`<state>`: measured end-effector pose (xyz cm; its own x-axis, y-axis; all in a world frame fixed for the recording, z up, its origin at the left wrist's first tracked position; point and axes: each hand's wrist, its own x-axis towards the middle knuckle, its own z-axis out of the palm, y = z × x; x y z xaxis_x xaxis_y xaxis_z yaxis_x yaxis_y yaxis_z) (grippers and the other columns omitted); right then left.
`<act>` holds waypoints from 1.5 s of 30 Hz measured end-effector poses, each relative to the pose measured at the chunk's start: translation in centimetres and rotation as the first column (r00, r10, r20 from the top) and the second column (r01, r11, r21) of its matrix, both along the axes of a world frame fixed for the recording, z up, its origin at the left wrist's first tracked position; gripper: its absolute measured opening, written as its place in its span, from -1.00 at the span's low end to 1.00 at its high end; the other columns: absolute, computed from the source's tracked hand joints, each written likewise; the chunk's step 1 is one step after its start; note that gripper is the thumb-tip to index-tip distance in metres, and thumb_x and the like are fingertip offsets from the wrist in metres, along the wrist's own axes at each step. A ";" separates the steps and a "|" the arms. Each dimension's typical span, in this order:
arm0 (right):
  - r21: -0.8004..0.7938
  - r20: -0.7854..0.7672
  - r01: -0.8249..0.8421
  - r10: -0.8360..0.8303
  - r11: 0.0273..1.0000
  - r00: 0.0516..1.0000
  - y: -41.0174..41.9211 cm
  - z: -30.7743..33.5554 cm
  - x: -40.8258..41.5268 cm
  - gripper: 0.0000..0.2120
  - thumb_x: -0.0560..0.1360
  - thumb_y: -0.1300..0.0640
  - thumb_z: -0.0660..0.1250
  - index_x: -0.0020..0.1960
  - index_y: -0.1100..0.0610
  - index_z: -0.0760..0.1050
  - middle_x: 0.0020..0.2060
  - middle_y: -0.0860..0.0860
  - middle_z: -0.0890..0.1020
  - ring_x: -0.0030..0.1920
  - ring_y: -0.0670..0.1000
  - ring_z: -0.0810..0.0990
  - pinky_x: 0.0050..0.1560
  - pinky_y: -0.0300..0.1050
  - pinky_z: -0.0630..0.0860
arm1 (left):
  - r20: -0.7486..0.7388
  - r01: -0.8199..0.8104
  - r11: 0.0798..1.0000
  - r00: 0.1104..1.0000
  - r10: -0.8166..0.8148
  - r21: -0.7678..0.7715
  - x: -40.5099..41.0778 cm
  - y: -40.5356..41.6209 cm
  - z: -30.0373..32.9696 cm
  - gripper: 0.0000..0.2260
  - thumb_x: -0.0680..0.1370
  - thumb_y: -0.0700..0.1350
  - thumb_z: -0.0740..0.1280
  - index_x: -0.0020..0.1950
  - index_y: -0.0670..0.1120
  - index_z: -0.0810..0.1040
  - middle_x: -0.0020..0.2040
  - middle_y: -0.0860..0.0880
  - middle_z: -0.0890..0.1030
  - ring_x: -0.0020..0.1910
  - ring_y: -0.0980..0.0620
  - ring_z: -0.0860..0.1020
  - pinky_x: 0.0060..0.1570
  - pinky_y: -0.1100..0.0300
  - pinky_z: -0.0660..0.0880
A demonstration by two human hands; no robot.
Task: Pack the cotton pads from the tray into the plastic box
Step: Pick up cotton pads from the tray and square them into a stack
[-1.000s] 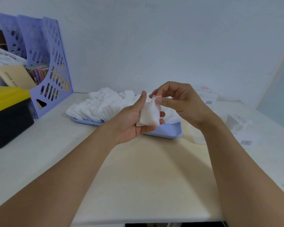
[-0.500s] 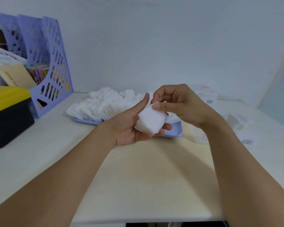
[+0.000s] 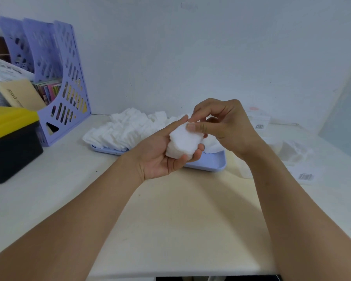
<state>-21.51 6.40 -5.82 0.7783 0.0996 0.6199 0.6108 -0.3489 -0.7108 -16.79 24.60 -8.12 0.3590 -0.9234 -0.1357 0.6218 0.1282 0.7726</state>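
Note:
A small stack of white cotton pads [image 3: 183, 141] lies in my left hand [image 3: 160, 157], held palm up above the near edge of the lilac tray [image 3: 209, 165]. My right hand [image 3: 221, 126] is curled over the stack, its thumb pressing on the top pad. A heap of loose cotton pads [image 3: 128, 128] fills the left and middle of the tray. A clear plastic box [image 3: 290, 151] with pads inside stands to the right, partly hidden behind my right forearm.
A lilac file rack [image 3: 63, 82] with papers stands at the back left, with a black bin with a yellow lid [image 3: 10, 142] in front of it. A white labelled packet [image 3: 258, 118] lies at the back right; a barcode label [image 3: 306, 176] lies by the box.
The stack in my left hand has turned from upright to lying flatter, top face toward me. My right thumb has come down onto it. Both hands have shifted slightly lower.

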 end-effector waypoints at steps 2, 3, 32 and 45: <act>0.019 0.003 -0.004 0.004 1.000 1.000 0.0 0.1 -0.1 -0.85 0.39 0.38 0.55 -0.13 0.17 0.69 -0.17 0.16 0.67 -0.20 0.10 0.62 -0.24 -0.03 0.55 | -0.005 -0.030 0.999 1.000 0.030 -0.013 0.2 -0.1 -0.1 -0.59 0.51 0.13 0.35 0.12 -0.19 0.65 -0.10 -0.16 0.58 -0.21 -0.03 0.65 -0.48 0.21 0.60; 0.031 0.000 -0.007 0.007 0.999 1.000 0.0 0.1 -0.2 -0.84 0.39 0.39 0.54 -0.11 0.18 0.69 -0.18 0.15 0.68 -0.20 0.08 0.65 -0.21 -0.05 0.57 | -0.010 -0.045 0.999 0.999 0.045 -0.014 0.2 -0.1 -0.1 -0.60 0.53 0.12 0.33 0.08 -0.20 0.67 -0.09 -0.16 0.58 -0.21 -0.03 0.66 -0.47 0.21 0.61; 0.096 -0.041 0.018 -0.014 0.995 0.999 0.7 -0.2 0.0 -0.95 0.59 0.30 0.36 0.04 0.20 0.57 -0.16 0.03 0.62 -0.21 0.10 0.59 -0.23 -0.04 0.55 | -0.150 -0.044 0.990 0.988 0.024 -0.135 0.0 -0.5 -0.7 -0.37 0.24 -0.24 0.66 0.25 -0.29 0.56 0.07 -0.26 0.60 -0.03 -0.19 0.69 -0.34 0.09 0.67; 0.094 -0.175 -0.047 0.063 0.994 0.982 -0.8 0.1 -0.7 -0.77 0.48 0.34 0.46 0.12 0.23 0.60 -0.23 0.12 0.72 -0.20 0.08 0.68 -0.13 -0.16 0.57 | 0.335 -0.358 0.932 0.887 0.319 0.061 -1.2 -1.0 -0.3 -0.78 0.67 -0.10 0.20 0.19 -0.13 0.58 -0.04 -0.13 0.71 -0.11 -0.11 0.71 -0.36 0.20 0.62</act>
<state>-22.19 5.61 -5.68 0.8718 0.0964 0.4803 0.4884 -0.2490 -0.8364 -17.96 23.57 -8.42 0.6888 -0.7221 -0.0639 0.2794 0.1832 0.9425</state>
